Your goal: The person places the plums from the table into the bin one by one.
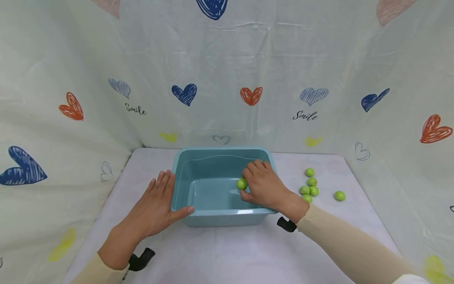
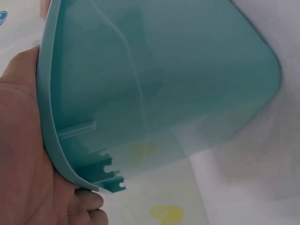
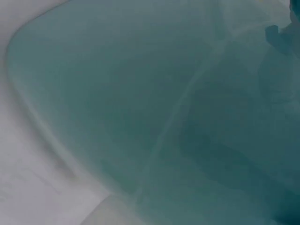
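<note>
our right hand [image 1: 264, 185] pinching a green fruit [image 1: 241, 184] inside the teal tub [image 1: 220, 215], long axis left-right mid-frame, our left hand [image 1: 157, 203] flat against its side, fruit seen only from the head view

7 green fruits [image 1: 312, 182], 1 teal tub [image 1: 184, 165], 2 hands [image 1: 264, 185].

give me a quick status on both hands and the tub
Left hand flat against the tub, open grip. Right hand inside the tub, grip on one green ball. Six more balls on the table, right of the tub. Nothing in the way.

bright, even light | soft shadows | wrist views blurred | head view edge-warped
</note>
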### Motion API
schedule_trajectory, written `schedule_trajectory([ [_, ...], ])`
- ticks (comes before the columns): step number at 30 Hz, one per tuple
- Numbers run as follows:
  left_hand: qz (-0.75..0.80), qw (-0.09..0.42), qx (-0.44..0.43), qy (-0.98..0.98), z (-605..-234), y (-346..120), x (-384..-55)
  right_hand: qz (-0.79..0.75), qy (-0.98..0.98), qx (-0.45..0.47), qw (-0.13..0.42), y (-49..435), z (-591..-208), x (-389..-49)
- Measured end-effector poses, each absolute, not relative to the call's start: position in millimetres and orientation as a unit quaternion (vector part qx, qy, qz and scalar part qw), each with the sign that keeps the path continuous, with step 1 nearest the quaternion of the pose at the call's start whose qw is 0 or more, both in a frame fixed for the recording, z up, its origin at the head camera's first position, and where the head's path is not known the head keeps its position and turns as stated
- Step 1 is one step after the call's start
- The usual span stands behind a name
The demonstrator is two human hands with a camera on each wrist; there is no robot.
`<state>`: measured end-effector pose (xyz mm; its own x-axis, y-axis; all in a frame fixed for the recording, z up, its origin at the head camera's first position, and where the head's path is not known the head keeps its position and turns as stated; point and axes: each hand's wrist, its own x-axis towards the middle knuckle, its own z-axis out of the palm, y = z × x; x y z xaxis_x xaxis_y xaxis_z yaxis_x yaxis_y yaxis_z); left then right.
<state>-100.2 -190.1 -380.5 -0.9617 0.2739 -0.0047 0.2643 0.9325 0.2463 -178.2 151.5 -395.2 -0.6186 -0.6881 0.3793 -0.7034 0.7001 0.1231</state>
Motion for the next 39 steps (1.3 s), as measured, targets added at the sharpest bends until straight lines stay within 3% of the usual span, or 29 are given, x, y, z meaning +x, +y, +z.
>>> schedule_trajectory([
  [39,0.121,0.017,0.142,0.982,-381,-190,-99,-0.046,-0.9,0.388,0.193,149,-408,-182],
])
